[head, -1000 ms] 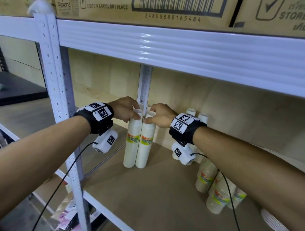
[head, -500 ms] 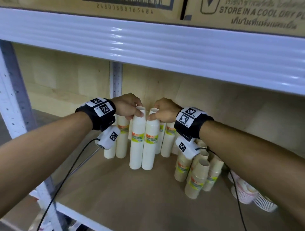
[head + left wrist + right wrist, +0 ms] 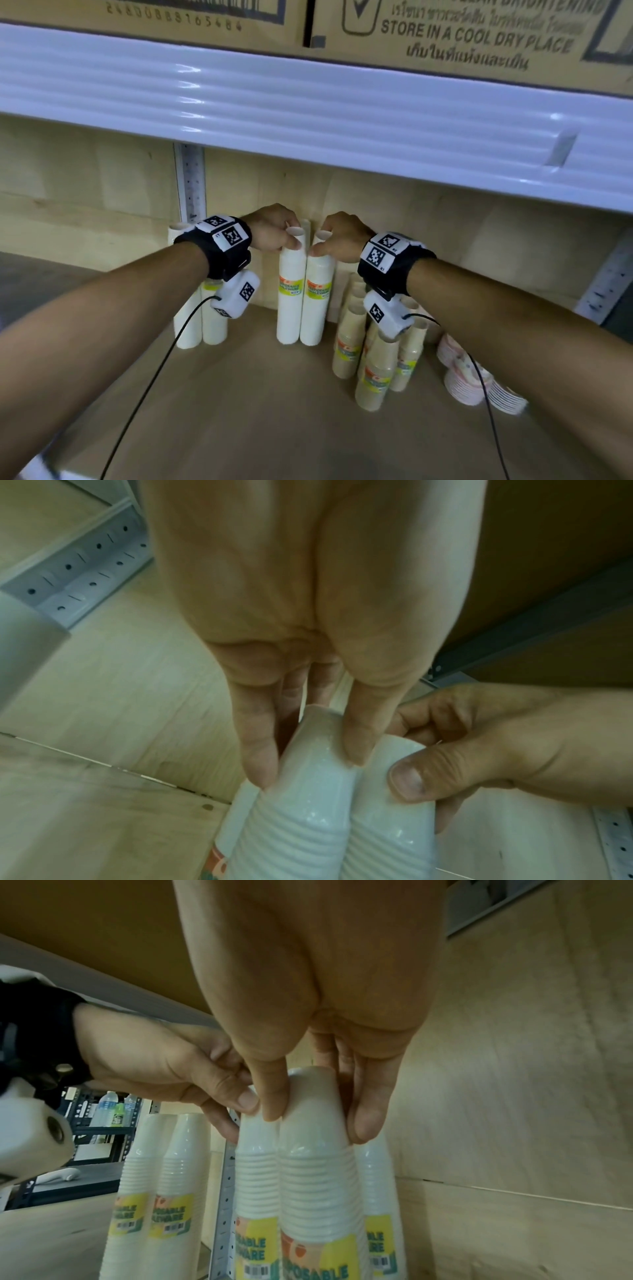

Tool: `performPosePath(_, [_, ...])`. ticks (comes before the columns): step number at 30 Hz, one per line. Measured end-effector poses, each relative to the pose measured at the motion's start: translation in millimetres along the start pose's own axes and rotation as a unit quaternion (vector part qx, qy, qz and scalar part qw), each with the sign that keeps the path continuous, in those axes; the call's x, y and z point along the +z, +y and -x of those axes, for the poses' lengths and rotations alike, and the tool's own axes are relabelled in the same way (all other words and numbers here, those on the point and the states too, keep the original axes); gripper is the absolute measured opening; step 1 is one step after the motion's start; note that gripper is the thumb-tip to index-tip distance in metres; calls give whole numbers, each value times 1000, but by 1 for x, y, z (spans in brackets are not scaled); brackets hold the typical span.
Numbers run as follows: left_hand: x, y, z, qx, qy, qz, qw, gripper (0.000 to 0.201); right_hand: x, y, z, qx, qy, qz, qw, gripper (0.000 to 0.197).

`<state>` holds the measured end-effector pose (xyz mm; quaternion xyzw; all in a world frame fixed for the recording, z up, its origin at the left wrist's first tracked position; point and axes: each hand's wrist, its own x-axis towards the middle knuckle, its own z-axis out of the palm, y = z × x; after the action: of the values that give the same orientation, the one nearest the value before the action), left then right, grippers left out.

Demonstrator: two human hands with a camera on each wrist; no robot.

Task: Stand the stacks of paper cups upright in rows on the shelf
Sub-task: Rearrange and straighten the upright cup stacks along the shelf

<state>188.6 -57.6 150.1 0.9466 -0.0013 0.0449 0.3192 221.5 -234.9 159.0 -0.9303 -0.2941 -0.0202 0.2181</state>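
Two tall white paper cup stacks stand side by side on the wooden shelf board. My left hand pinches the top of the left stack. My right hand pinches the top of the right stack. In the left wrist view, thumb and fingers of the left hand clamp the top cup. The right wrist view shows the right hand gripping its stack the same way. More white stacks stand upright to the left, one close behind.
Several beige cup stacks stand just right of the held pair, under my right wrist. Piles of paper plates lie further right. The white beam of the upper shelf hangs low overhead, and a perforated post stands at the back.
Both hands have moved the two white stacks to the right along the shelf, away from the post and towards the beige stacks. My view has turned right with them.
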Motion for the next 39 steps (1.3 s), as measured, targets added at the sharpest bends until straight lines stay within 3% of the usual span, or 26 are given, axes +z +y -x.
performPosePath(16, [8,-8,-21,-6,-12,23,1000,23,13,12,-17,17,0,9,1000,56])
performPosePath(26, [-6,-1,-15,-20,-18,-18,999,46,6,9,-20,5,15,44,999,46])
performPosePath(30, [-29,4,-3,-16,10,-46,999,51,-2,-3,-21,-13,37,71,997,44])
performPosePath(39, [-91,-16,42,-30,127,-74,989,34,9,-61,-32,-86,33,55,994,42])
